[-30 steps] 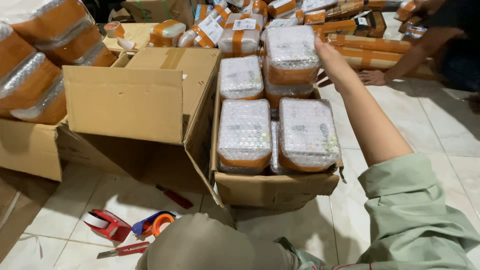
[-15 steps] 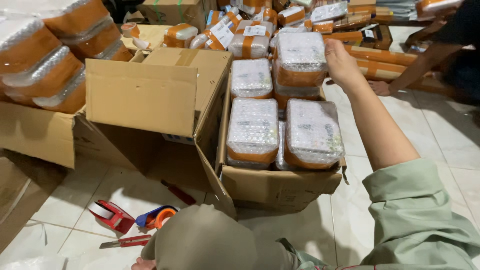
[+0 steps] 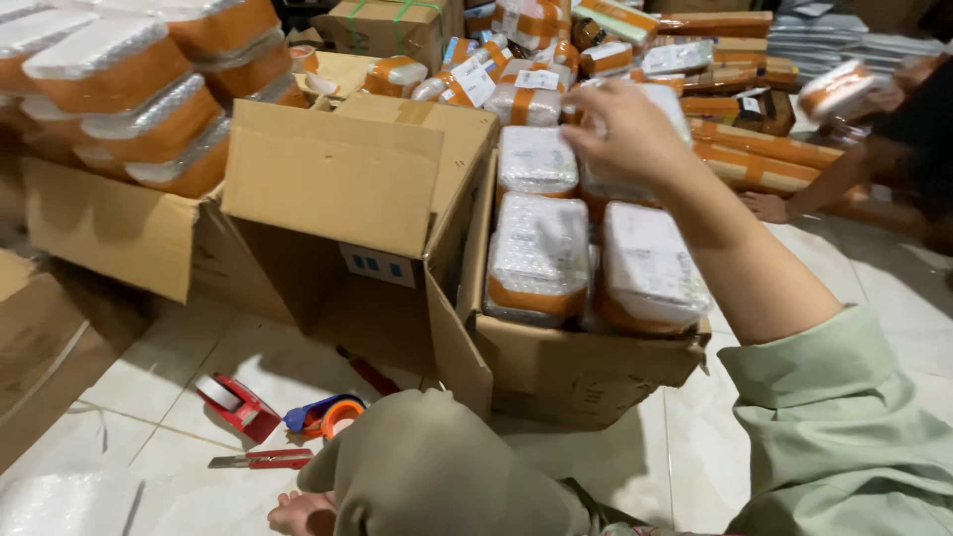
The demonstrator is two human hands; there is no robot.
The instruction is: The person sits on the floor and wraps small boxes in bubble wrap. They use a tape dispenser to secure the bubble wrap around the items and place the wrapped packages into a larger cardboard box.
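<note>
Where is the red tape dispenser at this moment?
In the head view, the red tape dispenser lies on the tiled floor at lower left, beside an orange tape roll and above a red cutter.

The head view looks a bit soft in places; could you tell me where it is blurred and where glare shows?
Head view: the right hand over the bubble-wrapped parcels is motion-blurred, as is another person's parcel far right; the tape dispenser on the floor tiles stays fairly sharp; mild glare whitens the wrap top left; shadow fills the open box.
</note>
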